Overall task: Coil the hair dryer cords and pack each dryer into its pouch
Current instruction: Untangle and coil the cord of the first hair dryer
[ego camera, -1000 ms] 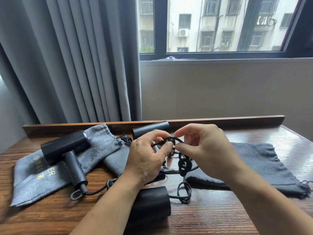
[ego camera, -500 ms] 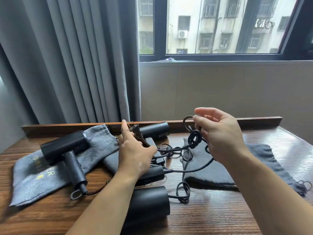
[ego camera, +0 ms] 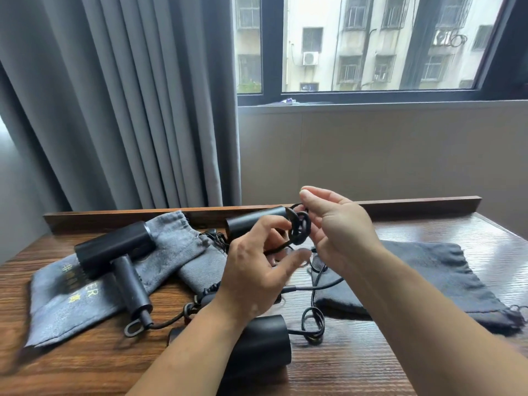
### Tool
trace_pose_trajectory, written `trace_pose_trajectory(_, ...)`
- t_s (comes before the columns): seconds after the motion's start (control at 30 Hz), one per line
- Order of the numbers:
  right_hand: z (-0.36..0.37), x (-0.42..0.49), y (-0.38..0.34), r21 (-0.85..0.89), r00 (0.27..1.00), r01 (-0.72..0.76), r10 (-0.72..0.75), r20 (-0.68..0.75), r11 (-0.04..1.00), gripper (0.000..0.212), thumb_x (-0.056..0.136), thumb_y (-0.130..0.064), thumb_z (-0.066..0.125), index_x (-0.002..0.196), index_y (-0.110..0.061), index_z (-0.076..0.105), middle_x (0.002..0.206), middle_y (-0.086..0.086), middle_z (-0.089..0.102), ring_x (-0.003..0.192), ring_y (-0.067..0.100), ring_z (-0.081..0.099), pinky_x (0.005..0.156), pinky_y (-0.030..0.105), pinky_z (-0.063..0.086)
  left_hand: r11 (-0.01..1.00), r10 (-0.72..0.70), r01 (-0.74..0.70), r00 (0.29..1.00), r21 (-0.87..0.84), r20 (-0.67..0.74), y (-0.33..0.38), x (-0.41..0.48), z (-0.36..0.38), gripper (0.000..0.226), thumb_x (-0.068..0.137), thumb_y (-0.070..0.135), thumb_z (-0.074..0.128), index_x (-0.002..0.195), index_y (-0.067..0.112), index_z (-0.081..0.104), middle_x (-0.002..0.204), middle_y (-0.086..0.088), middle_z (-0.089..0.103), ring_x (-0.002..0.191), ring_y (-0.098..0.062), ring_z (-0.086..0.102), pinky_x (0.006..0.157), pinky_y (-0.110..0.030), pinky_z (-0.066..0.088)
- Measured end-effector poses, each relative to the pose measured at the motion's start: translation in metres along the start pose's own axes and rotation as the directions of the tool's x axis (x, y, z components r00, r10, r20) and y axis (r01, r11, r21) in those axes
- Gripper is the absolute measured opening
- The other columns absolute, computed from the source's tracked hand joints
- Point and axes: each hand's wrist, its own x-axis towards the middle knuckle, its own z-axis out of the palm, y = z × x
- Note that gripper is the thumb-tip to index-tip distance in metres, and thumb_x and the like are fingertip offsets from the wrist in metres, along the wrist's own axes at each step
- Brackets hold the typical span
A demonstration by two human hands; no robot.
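My left hand point(ego camera: 257, 278) and right hand point(ego camera: 340, 232) pinch a knotted black cord point(ego camera: 300, 228) above the counter point(ego camera: 428, 230); its dryer point(ego camera: 261, 347) lies below, beside the dark pouch point(ego camera: 440, 278).

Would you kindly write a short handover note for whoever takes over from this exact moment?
Left hand and right hand: both raised, working a knotted loop of cord.
Left dryer lies on the light grey pouch; a second dryer lies near the front edge; the dark pouch lies flat on the right.
Done: nothing packed.
Left: untangle and coil the cords, bag each dryer.
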Motion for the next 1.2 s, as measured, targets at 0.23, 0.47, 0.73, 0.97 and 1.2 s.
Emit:
trace_pose_trajectory(0.23,-0.036,-0.003,0.005,-0.733,0.82,0.562,-0.374,0.434,0.383,0.034,0.09,-0.022,0.052,0.111,-0.035,0.075,0.094,-0.022,0.071,0.086,0.009,0.068,0.077,0.031,0.056,0.99,-0.083,0.077,0.995,-0.115,-0.048,-0.007,0.004,-0.008,0.02,0.093,0.033,0.066,0.107,0.023,0.076,0.1,0.009,0.075,0.098,-0.014,0.07,0.085,-0.025,0.053)
trace_pose_trajectory(0.47,-0.051,-0.009,0.0,-0.688,0.683,0.709,-0.399,0.612,0.157,0.028,0.092,-0.024,0.072,0.118,-0.034,0.075,0.11,-0.02,0.072,0.089,0.012,0.065,0.069,0.02,0.052,0.952,-0.194,0.194,0.981,-0.236,0.025,-0.005,0.006,-0.009,0.025,0.097,0.031,0.054,0.102,0.024,0.077,0.091,0.01,0.076,0.092,-0.01,0.069,0.086,-0.026,0.05)
trace_pose_trajectory(0.73,-0.048,-0.013,0.004,-0.64,0.743,0.669,-0.361,0.564,0.378,0.011,0.076,-0.018,0.087,0.083,-0.021,0.08,0.089,-0.012,0.078,0.08,0.01,0.074,0.076,0.031,0.06,0.966,-0.2,0.188,0.979,-0.177,-0.048,-0.008,0.005,-0.007,0.029,0.097,0.031,0.049,0.102,0.023,0.076,0.094,0.002,0.077,0.096,-0.02,0.071,0.091,-0.048,0.054)
trace_pose_trajectory(0.97,-0.046,-0.01,0.017,-0.364,0.852,0.474,-0.313,0.42,0.802,0.012,0.077,-0.016,0.074,0.086,-0.007,0.073,0.09,0.011,0.077,0.076,0.02,0.073,0.074,0.028,0.058,0.988,-0.153,0.146,0.977,-0.058,-0.149,-0.005,0.004,-0.006,0.028,0.096,0.035,0.054,0.088,0.022,0.077,0.064,0.01,0.066,0.061,-0.01,0.061,0.062,-0.027,0.05)
trace_pose_trajectory(1.2,-0.051,-0.004,0.01,-0.649,0.642,0.754,-0.319,0.697,0.1,0.014,0.086,-0.018,0.074,0.099,-0.025,0.074,0.08,-0.011,0.069,0.073,0.012,0.063,0.07,0.031,0.055,0.97,-0.244,0.242,0.961,-0.032,-0.132,-0.011,0.005,-0.009,0.018,0.087,0.033,0.063,0.081,0.026,0.078,0.066,0.007,0.072,0.061,-0.009,0.065,0.063,-0.029,0.055)
